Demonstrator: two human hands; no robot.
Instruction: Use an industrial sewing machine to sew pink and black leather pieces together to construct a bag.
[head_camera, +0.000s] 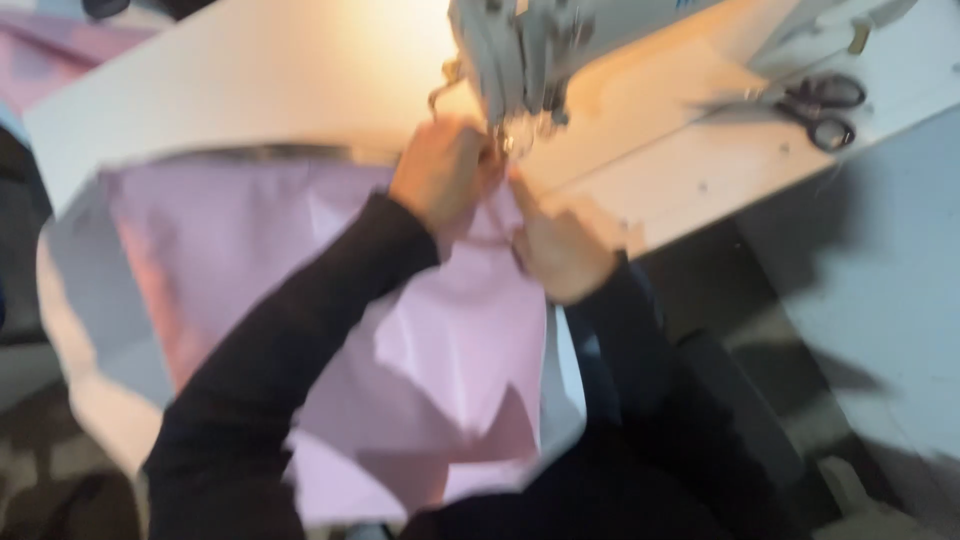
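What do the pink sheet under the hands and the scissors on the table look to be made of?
The pink sheet looks like thin woven cloth with a matte finish: it folds and creases softly. The scissors seem to have dark plastic handles; motion blur hides the blades. Both hands, left and right, press on the cloth.

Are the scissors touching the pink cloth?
Apart. The head view shows the black scissors lying at the table's far right, with bare tabletop between them and the pink cloth.

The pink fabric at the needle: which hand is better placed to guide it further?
Probably the left hand: it presses the pink fabric beside the sewing machine needle; the right hand grips nearer the person.
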